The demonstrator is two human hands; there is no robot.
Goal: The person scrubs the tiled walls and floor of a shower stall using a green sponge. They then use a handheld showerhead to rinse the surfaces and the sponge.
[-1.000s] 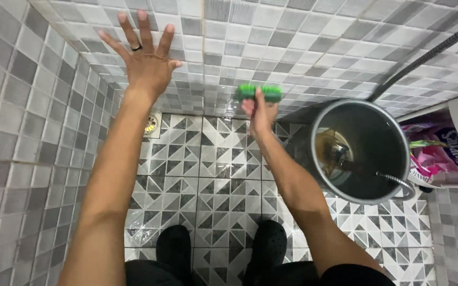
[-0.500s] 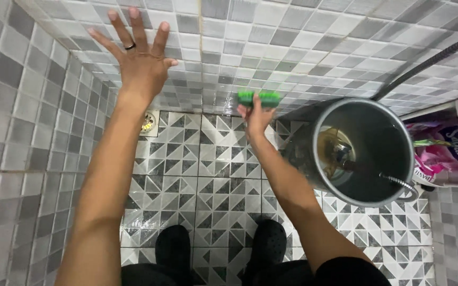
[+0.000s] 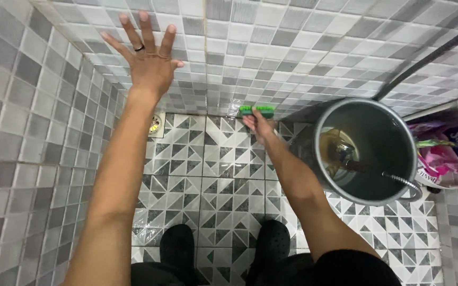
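The left hand (image 3: 148, 61), fingers spread apart, presses flat on the tiled wall (image 3: 292, 47) at eleven o'clock. The right hand (image 3: 259, 124) is clamped on a green brush (image 3: 256, 109) low against the wall, with a grey bucket (image 3: 367, 151) at three o'clock.
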